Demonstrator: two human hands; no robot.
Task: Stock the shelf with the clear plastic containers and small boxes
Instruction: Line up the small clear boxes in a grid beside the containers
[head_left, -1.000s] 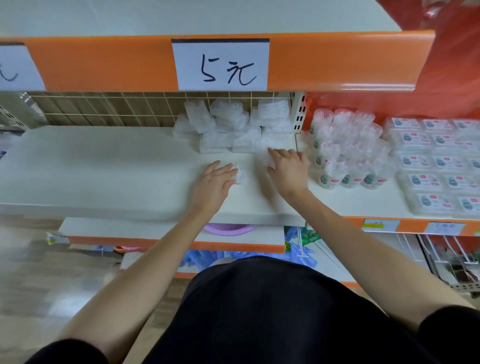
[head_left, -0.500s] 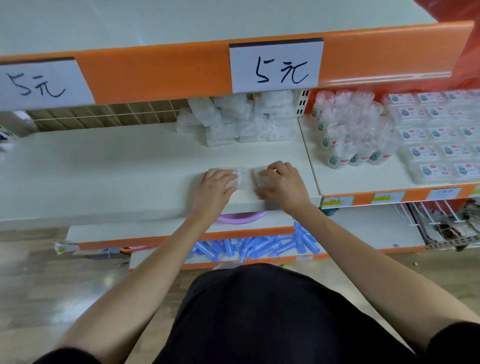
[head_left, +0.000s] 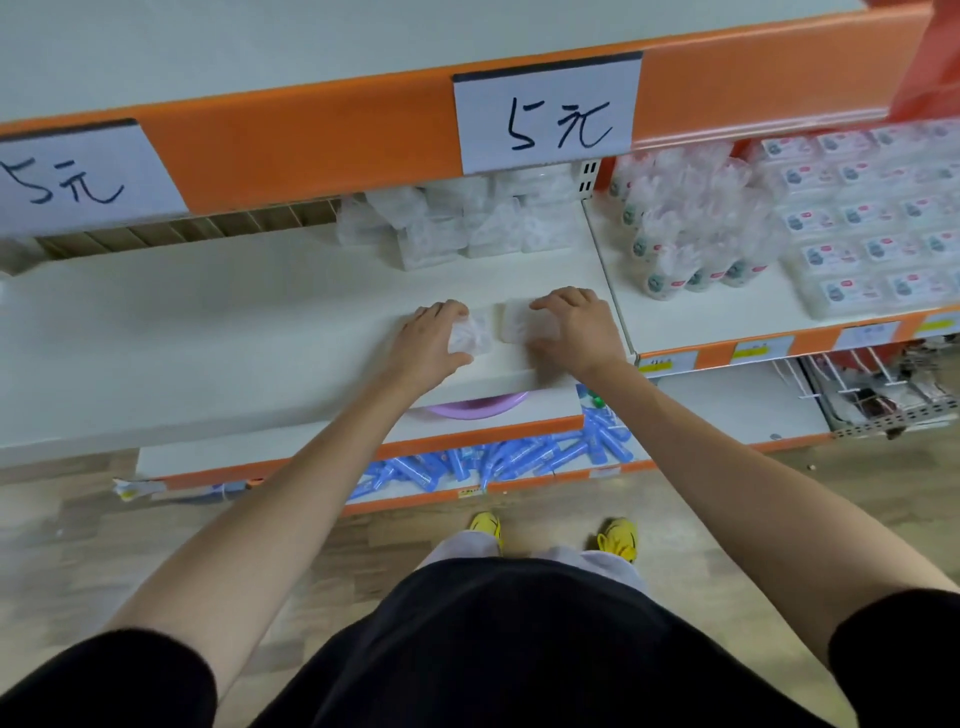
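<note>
Two clear plastic containers sit side by side near the front edge of the white shelf (head_left: 208, 332). My left hand (head_left: 428, 345) grips the left container (head_left: 472, 335), fingers over its top and thumb at its near side. My right hand (head_left: 576, 327) grips the right container (head_left: 519, 322) in the same way. A loose stack of the same clear containers (head_left: 457, 223) stands at the back of the shelf, under the orange rail.
An orange rail (head_left: 311, 140) with handwritten price cards overhangs the shelf. Right of the divider stand clear bottles (head_left: 691, 244) and rows of flat labelled boxes (head_left: 872, 244). Lower shelves hold a purple basin (head_left: 483, 402) and blue tubes (head_left: 498, 457).
Both hands drew back from mid-shelf to the front edge and closed on the two containers. The view tilted down, so my feet and the floor show.
</note>
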